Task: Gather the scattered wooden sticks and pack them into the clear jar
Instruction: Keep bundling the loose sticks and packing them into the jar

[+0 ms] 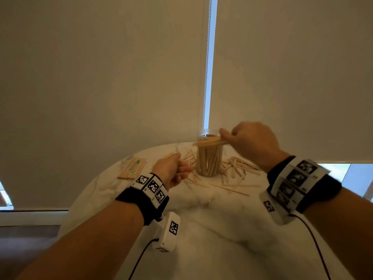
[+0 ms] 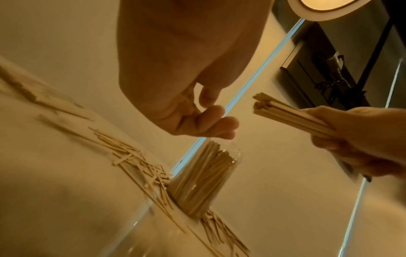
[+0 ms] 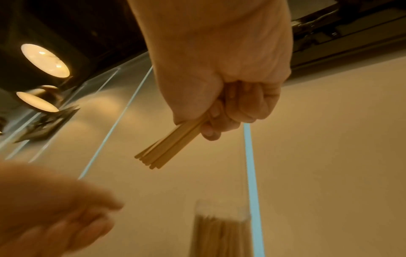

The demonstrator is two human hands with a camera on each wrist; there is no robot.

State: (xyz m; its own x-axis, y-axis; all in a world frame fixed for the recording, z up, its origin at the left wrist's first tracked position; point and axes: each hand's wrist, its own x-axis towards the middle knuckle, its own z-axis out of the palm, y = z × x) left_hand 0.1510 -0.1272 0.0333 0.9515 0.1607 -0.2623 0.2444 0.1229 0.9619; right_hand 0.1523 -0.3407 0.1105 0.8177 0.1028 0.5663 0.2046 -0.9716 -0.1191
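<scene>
- My right hand (image 1: 252,142) clamps a bundle of wooden sticks (image 1: 207,141) lying level, their free ends over the clear jar (image 1: 209,158) below my fist.
- I should tip them upright before letting go.
- My left hand (image 1: 171,168) hangs loosely curled, probably empty.

Bare forearms — black wristbands (image 1: 141,201) carrying white square-coded marker blocks (image 1: 150,185) — thin black cables (image 1: 314,239) trailing.

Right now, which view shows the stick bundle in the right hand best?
Right wrist: the bundle fills mid-frame, free ends fanned below the right hand gripping it. Left wrist shows its end faces at the side. Head shows it small, in front of the jar.
</scene>
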